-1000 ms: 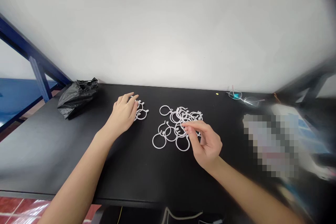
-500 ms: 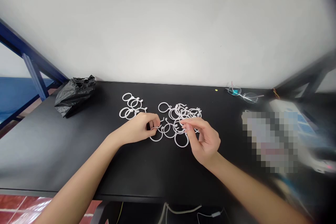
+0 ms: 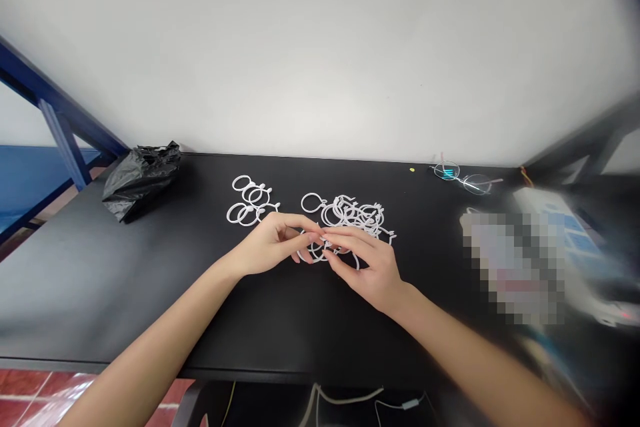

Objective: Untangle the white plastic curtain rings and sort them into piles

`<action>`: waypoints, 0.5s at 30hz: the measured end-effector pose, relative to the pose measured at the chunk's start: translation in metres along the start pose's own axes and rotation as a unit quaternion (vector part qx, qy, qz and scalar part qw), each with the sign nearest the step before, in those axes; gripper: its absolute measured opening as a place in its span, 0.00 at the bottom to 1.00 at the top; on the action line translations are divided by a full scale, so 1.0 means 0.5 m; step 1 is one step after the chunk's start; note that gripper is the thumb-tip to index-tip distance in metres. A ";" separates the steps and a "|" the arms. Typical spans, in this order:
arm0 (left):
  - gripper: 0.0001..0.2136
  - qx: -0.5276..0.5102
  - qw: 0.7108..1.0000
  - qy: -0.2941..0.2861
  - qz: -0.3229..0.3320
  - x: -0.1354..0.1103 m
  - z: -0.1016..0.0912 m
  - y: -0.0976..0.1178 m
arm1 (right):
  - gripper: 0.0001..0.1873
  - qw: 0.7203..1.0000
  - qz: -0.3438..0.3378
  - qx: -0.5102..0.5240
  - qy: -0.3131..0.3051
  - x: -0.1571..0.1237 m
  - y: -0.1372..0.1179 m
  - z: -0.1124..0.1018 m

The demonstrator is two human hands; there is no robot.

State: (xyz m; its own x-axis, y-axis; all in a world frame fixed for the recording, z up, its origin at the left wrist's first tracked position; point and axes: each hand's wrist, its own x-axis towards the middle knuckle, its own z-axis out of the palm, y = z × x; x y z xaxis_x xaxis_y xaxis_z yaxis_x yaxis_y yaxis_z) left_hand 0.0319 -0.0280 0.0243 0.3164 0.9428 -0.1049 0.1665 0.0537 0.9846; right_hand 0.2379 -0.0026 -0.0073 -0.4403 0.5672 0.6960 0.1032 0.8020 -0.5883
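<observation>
Both hands have come together at desk (image 3: 100,293) centre: left hand (image 3: 273,243) and right hand (image 3: 367,263) pinch one white ring (image 3: 320,250) at the loose pile's (image 3: 355,215) six o'clock edge; sorted rings (image 3: 249,201) lie at ten o'clock.

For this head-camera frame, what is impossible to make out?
- Which white ring the left hand and right hand pinch: the fingertips cover it, head view.
- Near edge of the big ring pile: hidden under both hands.
- Thing at the right of the black table: pixelated patch.
- Items at the far right: motion blur and lens edge.
- Contents of the black plastic bag: opaque, crumpled.
- Yellow speck: too small.
</observation>
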 end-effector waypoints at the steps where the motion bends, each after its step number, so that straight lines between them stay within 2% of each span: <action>1: 0.11 -0.008 1.000 0.007 0.006 0.001 0.002 -0.002 | 0.17 1.000 0.001 -0.002 -0.002 0.001 0.001 -0.001; 8: 0.11 -0.057 0.997 0.038 0.039 0.008 0.009 -0.007 | 0.13 0.999 0.010 -0.028 0.020 0.009 -0.002 -0.005; 12: 0.13 -0.042 0.994 0.070 0.066 0.006 0.011 -0.007 | 0.11 0.997 0.026 -0.038 0.054 0.011 -0.008 -0.008; 15: 0.19 -0.007 0.994 0.064 0.085 0.003 0.013 -0.008 | 0.11 0.996 0.041 -0.030 0.070 0.012 -0.013 -0.011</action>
State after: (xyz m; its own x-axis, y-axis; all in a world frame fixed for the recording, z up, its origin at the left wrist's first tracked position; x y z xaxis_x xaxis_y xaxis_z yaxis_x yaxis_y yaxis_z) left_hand 0.0378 -0.0288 0.0194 0.2178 0.9727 0.0803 0.1066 -0.1055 0.9887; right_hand 0.2393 -0.0034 0.0031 -0.2994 0.6486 0.6998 0.1883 0.7592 -0.6231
